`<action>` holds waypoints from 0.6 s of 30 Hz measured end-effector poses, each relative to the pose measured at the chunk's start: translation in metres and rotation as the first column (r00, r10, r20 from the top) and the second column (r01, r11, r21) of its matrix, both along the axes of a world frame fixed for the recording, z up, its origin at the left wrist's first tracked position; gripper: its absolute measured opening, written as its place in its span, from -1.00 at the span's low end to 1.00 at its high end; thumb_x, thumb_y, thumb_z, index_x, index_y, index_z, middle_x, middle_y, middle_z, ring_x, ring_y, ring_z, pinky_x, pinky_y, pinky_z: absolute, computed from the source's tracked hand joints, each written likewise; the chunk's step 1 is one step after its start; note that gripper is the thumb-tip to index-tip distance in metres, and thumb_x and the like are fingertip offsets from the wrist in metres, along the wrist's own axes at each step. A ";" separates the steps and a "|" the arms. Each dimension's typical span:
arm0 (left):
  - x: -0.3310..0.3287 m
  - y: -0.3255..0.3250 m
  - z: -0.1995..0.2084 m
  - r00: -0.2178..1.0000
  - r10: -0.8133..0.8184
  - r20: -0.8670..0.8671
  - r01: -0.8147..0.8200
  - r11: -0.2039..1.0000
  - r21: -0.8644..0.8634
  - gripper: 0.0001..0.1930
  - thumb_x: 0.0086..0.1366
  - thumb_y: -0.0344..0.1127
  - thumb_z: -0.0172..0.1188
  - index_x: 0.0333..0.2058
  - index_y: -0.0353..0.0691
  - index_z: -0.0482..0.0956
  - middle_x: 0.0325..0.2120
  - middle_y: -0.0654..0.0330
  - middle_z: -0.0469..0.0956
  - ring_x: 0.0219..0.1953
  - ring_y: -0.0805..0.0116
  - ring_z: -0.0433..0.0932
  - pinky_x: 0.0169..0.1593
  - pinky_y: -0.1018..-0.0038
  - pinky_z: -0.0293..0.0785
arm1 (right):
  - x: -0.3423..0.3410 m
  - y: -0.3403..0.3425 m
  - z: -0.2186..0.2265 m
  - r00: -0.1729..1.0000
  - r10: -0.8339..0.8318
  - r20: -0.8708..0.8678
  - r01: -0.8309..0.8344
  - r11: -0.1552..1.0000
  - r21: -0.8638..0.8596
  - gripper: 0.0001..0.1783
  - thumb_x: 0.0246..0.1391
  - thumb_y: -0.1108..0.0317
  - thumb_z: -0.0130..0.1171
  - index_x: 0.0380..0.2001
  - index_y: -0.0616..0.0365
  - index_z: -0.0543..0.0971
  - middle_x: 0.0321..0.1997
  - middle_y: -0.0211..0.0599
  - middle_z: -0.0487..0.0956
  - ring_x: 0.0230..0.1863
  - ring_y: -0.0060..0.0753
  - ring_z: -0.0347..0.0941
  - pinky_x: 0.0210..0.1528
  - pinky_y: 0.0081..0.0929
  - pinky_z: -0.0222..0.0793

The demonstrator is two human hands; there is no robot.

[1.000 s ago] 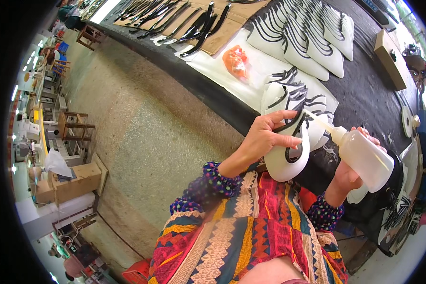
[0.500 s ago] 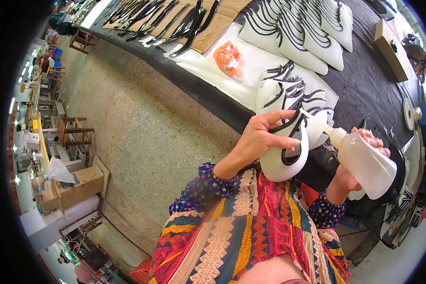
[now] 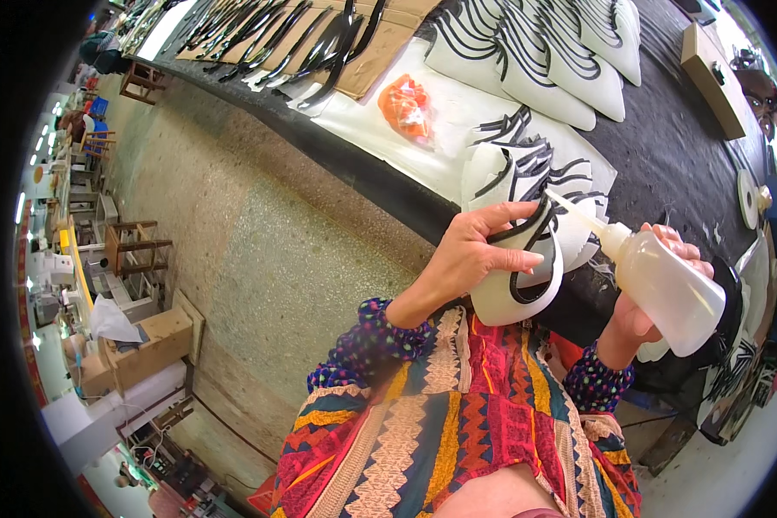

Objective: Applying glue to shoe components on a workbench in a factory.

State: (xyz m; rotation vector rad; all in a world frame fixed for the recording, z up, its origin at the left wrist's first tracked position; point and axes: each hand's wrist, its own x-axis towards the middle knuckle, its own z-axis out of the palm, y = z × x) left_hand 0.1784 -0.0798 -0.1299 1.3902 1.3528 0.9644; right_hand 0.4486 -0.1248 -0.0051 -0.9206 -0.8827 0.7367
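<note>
My left hand (image 3: 475,255) grips a white curved shoe upper piece (image 3: 514,304) with black edging, thumb and fingers closed on it. A translucent squeeze bottle (image 3: 672,293) is clasped in my right hand (image 3: 665,268), tilted so its thin white nozzle (image 3: 577,212) points up and left. The nozzle tip meets the black edging at the top of the piece, near my left fingers; whether liquid comes out is too small to see. Just beyond my hands, similar white pieces with black edges (image 3: 501,168) lie in an overlapping pile on the table.
More white black-edged pieces (image 3: 540,73) lie in overlapping rows farther back. An orange bundle in clear plastic (image 3: 406,108) sits on white sheeting. Black strips (image 3: 272,43) lie on cardboard at the far left. A wooden box (image 3: 712,82) stands at right, wooden stools (image 3: 134,246) on the floor.
The view has shifted slightly, so the table things sit a little farther left. Both hands keep their holds, with the nozzle still at the piece's black edge.
</note>
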 end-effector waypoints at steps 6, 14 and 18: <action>0.026 0.005 0.013 0.988 -0.024 -0.153 0.023 1.000 -0.008 -0.34 -0.21 -0.24 0.31 -0.09 -0.35 0.29 -0.28 0.08 0.28 -0.19 0.15 0.28 -0.08 0.40 0.27 | 0.011 -0.033 0.020 0.978 -0.173 0.118 0.178 0.983 -0.035 -0.36 -0.08 0.13 0.13 0.00 0.30 0.23 0.06 -0.12 0.29 0.12 -0.16 0.16 0.22 -0.27 -0.09; 0.050 -0.008 0.024 1.000 0.010 -0.010 -0.005 0.920 0.392 -0.72 -0.07 -0.37 0.19 -0.38 -0.24 0.31 -0.44 0.13 0.31 -0.34 0.16 0.36 -0.23 0.40 0.32 | 0.015 -0.055 0.033 0.945 -0.313 0.095 0.320 0.945 -0.070 -0.36 -0.07 0.09 0.11 -0.01 0.30 0.24 0.03 -0.11 0.30 0.10 -0.17 0.17 0.20 -0.28 -0.04; 0.045 -0.002 0.031 0.978 -0.203 0.041 0.182 0.937 0.297 -0.79 0.02 -0.25 0.15 -0.45 -0.21 0.34 -0.64 0.19 0.44 -0.53 0.14 0.46 -0.38 0.37 0.34 | 0.006 -0.054 0.037 0.933 -0.341 0.111 0.350 0.934 -0.071 -0.35 -0.08 0.09 0.12 0.00 0.31 0.22 0.04 -0.10 0.29 0.10 -0.16 0.17 0.20 -0.26 -0.04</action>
